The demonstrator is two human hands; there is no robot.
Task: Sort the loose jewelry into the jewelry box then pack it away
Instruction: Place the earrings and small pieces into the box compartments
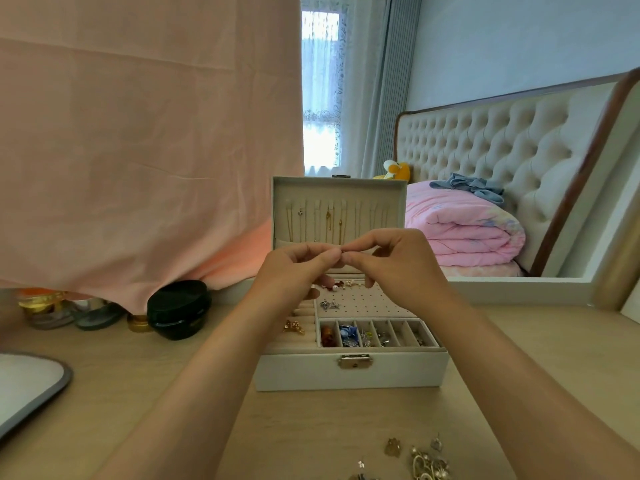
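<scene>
Left hand (294,268) and right hand (398,261) pinch one tiny piece between fingertips (likely an earring; too small to tell) above the open jewelry box (349,370). Keep it over the perforated pad; a drop lands inside. Loose jewelry (420,459) waits near right.

One view only, from the head camera, looking forward and slightly down across a wooden tabletop (145,393). The wide lens bends the edges and tilts the tufted headboard (491,143) at right. Both forearms reach in from the bottom edge, and the left hand (294,268) and right hand (401,261) meet close to centre frame, near the lens. The open jewelry box (349,370) sits just beyond them, lid facing the camera. A pink cloth (138,133) fills the upper left, and a curtained window (320,88) stands far behind.
</scene>
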